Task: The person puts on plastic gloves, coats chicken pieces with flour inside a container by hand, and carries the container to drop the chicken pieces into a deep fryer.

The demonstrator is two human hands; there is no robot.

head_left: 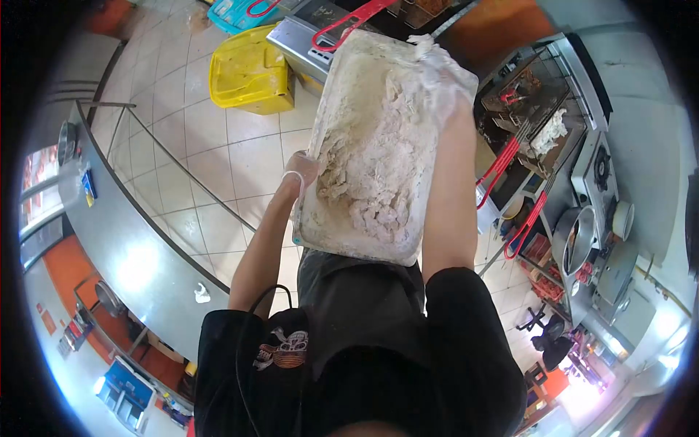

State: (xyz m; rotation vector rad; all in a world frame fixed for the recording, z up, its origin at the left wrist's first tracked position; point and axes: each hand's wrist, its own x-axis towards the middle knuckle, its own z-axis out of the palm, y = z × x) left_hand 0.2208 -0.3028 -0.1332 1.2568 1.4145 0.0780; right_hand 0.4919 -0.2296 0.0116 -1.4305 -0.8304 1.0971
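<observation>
A white rectangular tub [306,226] of flour is in front of my body, tilted in view. My left hand [304,169] grips its left rim, a pale band around the wrist. Clumpy flour [371,146] covers the tub's bottom, with lumpy coated pieces [382,215] near the close end. My right hand [445,91] is at the tub's far right corner, thickly coated in flour and blurred. White clumpy stuff shows at its fingertips; I cannot make out whether that is a held piece or coated fingers.
Right of the tub is a fryer [524,95] with red-handled baskets [502,160], one holding white-coated food [548,132]. Beyond are a stove [601,167] and a metal pot [575,237]. A yellow-lidded bin [247,69] stands on the tiled floor; a steel counter [138,226] curves along the left.
</observation>
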